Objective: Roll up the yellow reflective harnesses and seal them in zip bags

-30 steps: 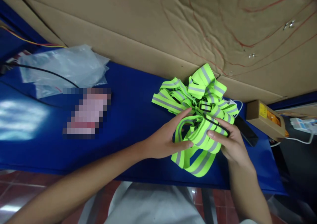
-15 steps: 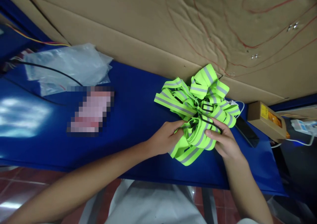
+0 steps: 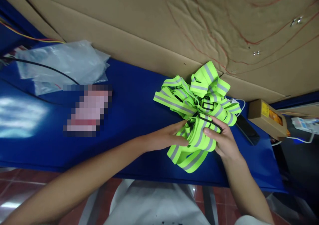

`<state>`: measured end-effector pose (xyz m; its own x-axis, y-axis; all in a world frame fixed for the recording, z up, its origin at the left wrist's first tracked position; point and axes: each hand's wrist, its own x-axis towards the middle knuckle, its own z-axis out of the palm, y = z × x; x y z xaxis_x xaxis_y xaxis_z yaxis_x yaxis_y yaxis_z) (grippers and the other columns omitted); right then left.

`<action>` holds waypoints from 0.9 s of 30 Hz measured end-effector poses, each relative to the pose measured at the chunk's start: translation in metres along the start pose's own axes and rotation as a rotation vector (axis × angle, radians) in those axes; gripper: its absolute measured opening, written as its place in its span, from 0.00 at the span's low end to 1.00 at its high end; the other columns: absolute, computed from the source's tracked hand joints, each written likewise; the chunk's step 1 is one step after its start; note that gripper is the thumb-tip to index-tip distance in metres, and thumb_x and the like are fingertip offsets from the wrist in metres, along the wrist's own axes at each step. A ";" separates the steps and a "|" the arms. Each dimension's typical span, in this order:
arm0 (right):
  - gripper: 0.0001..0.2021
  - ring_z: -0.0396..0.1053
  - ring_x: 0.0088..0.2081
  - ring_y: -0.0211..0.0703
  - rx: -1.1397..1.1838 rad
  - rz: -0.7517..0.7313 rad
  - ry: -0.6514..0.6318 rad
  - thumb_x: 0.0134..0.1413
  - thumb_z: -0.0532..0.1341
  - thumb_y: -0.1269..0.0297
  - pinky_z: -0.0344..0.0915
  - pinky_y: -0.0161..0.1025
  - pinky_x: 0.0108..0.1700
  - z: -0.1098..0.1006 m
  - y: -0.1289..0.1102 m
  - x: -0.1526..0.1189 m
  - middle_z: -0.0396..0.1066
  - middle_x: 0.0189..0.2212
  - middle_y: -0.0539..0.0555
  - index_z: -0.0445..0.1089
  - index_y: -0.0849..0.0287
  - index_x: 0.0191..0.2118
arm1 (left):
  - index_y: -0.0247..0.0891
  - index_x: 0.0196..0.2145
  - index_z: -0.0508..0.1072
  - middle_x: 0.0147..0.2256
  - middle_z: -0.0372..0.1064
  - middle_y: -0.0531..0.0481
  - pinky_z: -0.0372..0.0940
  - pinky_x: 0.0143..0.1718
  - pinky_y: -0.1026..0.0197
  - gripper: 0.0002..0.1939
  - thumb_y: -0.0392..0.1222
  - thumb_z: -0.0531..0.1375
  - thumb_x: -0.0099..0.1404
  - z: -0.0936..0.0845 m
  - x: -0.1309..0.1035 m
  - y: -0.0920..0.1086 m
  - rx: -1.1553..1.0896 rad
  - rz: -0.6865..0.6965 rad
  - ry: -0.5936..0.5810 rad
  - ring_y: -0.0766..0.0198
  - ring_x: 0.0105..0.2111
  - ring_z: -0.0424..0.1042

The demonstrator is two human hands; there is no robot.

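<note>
A folded bundle of neon-yellow reflective strap with a grey stripe sits between my two hands. My right hand is closed on its right side, thumb across the front and fingers mostly behind. From the left, my left hand grips the bundle's edge, thumb in front, with part of its fingers hidden behind the strap. Loose loops hang below toward the table's front edge. Behind the bundle lies a tangled heap of the same strap, with a black buckle showing in it.
The blue table carries clear plastic bags at the back left and a pixelated pinkish item. A dark phone-like object lies right of the heap, beside a small cardboard box. A tall cardboard panel stands behind.
My left hand has shifted slightly, its thumb now lying farther across the bundle. The loops below hang a little lower. My right hand keeps its hold.
</note>
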<state>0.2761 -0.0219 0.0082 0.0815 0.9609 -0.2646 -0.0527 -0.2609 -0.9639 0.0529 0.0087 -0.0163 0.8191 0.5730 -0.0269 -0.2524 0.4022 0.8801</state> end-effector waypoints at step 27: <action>0.29 0.57 0.70 0.51 -0.435 -0.284 -0.142 0.67 0.60 0.46 0.57 0.50 0.70 0.012 0.025 -0.002 0.61 0.69 0.51 0.59 0.45 0.69 | 0.33 0.51 0.75 0.41 0.81 0.46 0.71 0.45 0.58 0.22 0.43 0.68 0.61 -0.002 0.006 0.006 -0.474 -0.023 0.598 0.57 0.39 0.78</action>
<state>0.2626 -0.0290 -0.0153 -0.1045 0.9944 -0.0140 0.3717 0.0260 -0.9280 0.0553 0.0158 -0.0120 0.4427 0.7956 -0.4135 -0.5435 0.6049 0.5821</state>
